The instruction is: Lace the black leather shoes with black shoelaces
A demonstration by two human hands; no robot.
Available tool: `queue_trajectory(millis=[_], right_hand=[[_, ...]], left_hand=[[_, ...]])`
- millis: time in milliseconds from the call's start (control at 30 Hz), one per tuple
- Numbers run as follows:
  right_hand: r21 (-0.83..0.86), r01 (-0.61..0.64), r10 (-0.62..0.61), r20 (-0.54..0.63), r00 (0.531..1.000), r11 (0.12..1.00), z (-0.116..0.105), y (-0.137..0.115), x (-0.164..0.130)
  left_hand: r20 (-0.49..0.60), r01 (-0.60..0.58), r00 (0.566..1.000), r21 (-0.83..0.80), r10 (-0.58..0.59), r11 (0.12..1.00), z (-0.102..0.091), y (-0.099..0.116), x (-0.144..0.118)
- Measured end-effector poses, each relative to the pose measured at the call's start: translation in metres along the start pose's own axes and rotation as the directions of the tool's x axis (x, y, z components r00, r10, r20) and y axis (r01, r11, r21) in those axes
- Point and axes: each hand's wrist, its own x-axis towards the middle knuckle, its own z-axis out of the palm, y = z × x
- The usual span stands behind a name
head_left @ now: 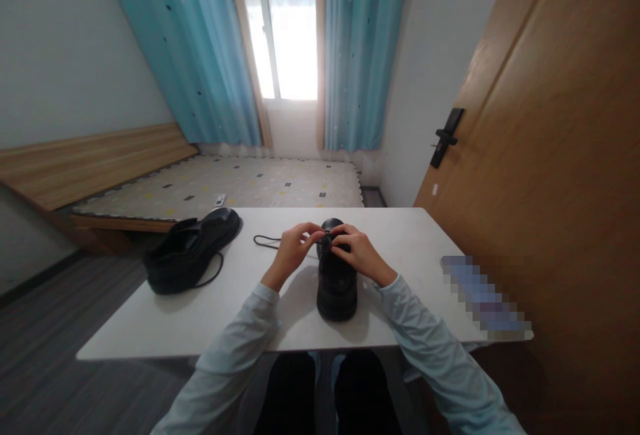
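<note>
A black shoe (338, 292) stands upright on the white table in front of me, its toe pointing away and its heel toward me. Both hands meet over its lacing. My left hand (296, 247) pinches at the shoelace from the left side, and a loop of black shoelace (265, 242) trails onto the table beyond it. From the right, my right hand (361, 248) is closed with its fingertips at the same lacing. What exactly lies between the fingertips is small and dark. A second black shoe (185, 255) sits at the table's left, a lace hanging from its side.
The white table (410, 315) spans the space before me. A blurred, pixelated flat item (483, 298) lies at its right edge. Beyond stands a bed (255, 185) with a small white object (220, 200) on it. A wooden door (540, 155) is close on the right.
</note>
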Motion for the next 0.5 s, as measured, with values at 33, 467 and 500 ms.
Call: queue_trajectory(millis=[33,467,500], right_hand=[[0.004,0.002,-0.002,0.004,1.0,1.0,-0.001,-0.001,0.0],[-0.007,0.027,-0.026,0.066,0.997,1.0,-0.022,-0.008,-0.004],[-0.005,0.027,-0.027,0.073,0.997,1.0,-0.025,-0.008,-0.005]], left_hand=[[-0.027,0.013,1.0,0.005,-0.013,1.0,0.001,0.0,0.0],[0.048,0.029,0.998,0.078,-0.032,0.997,0.004,-0.008,0.0],[0.05,0.031,0.998,0.067,-0.035,0.997,0.005,-0.008,0.0]])
